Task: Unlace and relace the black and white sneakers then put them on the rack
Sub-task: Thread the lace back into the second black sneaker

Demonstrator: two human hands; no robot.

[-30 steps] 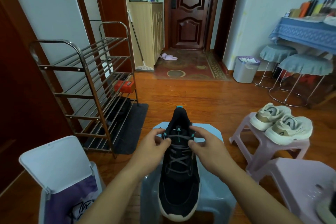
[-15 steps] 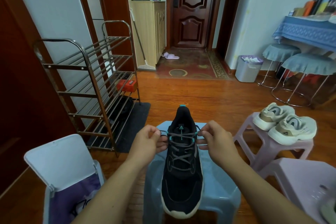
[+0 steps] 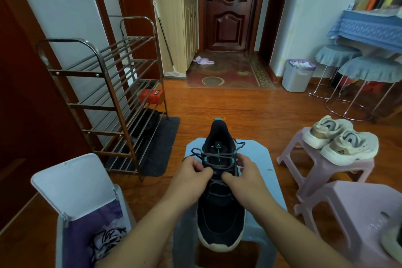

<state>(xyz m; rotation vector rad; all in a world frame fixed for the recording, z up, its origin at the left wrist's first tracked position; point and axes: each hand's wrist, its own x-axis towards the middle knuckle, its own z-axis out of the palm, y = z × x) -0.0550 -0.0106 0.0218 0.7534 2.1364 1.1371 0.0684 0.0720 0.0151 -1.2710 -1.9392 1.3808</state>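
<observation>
A black sneaker with a white sole (image 3: 220, 213) lies on a light blue stool (image 3: 261, 159), its toe toward me. Its grey lace (image 3: 219, 155) crosses the upper eyelets, with loose loops hanging off either side of the tongue. My left hand (image 3: 191, 173) pinches the lace at the sneaker's left side. My right hand (image 3: 243, 175) pinches the lace at its right side. Both hands sit close together over the middle lacing. The metal shoe rack (image 3: 104, 98) stands to the left by the wall.
A pair of beige sneakers (image 3: 341, 139) rests on a pink stool (image 3: 322, 172) at right. Another pink stool (image 3: 359, 209) is nearer, with a shoe's edge at the frame's corner. An open-lidded white bin (image 3: 74, 187) stands at lower left. A dark mat (image 3: 161, 143) lies under the rack.
Both hands have moved down from the top eyelets and inward toward the middle of the lacing, and the lace loops now lie loose beside the tongue.
</observation>
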